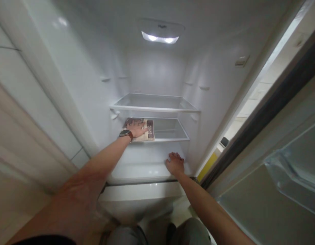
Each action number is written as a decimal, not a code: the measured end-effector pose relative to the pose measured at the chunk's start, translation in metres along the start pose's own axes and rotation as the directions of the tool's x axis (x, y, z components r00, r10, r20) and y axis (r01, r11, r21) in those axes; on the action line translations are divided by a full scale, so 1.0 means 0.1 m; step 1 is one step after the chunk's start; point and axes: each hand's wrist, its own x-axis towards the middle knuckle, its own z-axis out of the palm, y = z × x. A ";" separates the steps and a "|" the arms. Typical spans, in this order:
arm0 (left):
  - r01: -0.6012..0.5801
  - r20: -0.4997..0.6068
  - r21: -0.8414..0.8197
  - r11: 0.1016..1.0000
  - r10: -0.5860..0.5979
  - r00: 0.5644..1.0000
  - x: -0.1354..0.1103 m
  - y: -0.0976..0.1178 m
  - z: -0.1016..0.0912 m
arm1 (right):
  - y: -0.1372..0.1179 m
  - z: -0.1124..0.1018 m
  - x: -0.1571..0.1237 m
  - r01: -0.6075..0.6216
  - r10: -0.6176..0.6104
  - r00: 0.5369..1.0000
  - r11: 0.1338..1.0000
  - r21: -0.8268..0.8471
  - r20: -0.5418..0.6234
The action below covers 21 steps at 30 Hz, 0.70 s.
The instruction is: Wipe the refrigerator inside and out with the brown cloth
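Pressing down on a patterned cloth (149,132), the left hand (137,128) lies flat with the palm down and the fingers spread towards the right, so its grip is wide open and closes on nothing; only palm and fingers touch the fabric. The cloth lies at the front left corner of the lower shelf (170,139) inside the open fridge, and its longer side seems to run along the shelf's front edge, with one patterned end showing just past the fingertips. Most of the cloth lies under and to the right of the hand, and the rest of the shelf runs on to the right. A watch (126,133) sits on the left wrist, just in front of the shelf's front edge. The right hand (175,164) is lower and well apart from the cloth, resting palm down on the white ledge (142,170) near its front right corner; its grip is open too and holds nothing. The left hand is thus the nearer one, being already on the cloth. Above, the upper shelf (154,109) shows nothing on it.
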 end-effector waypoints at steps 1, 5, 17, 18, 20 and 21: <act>-0.006 0.002 0.011 1.000 0.006 1.000 -0.10 0.01 -0.01 | -0.01 -0.01 0.00 0.002 -0.002 1.000 1.000 0.003 -0.001; 0.002 0.013 0.020 1.000 -0.002 1.000 -0.37 0.06 -0.04 | -0.04 -0.07 -0.02 0.015 -0.015 1.000 1.000 0.027 -0.014; 0.078 0.009 -0.011 0.997 -0.078 0.997 0.37 -0.04 0.02 | -0.04 0.00 0.00 0.007 -0.007 1.000 1.000 0.003 -0.028; 0.078 0.001 -0.018 0.997 -0.078 0.997 0.48 -0.06 0.04 | -0.04 0.01 0.00 0.011 -0.010 0.999 1.000 0.008 -0.035; 0.081 -0.005 -0.051 0.995 -0.081 0.997 0.71 -0.09 0.06 | -0.03 0.04 0.00 0.014 -0.014 0.999 1.000 0.014 -0.047; 0.073 -0.020 -0.076 0.994 -0.075 0.997 0.81 -0.10 0.07 | -0.03 0.05 0.00 0.014 -0.014 0.999 1.000 0.016 -0.053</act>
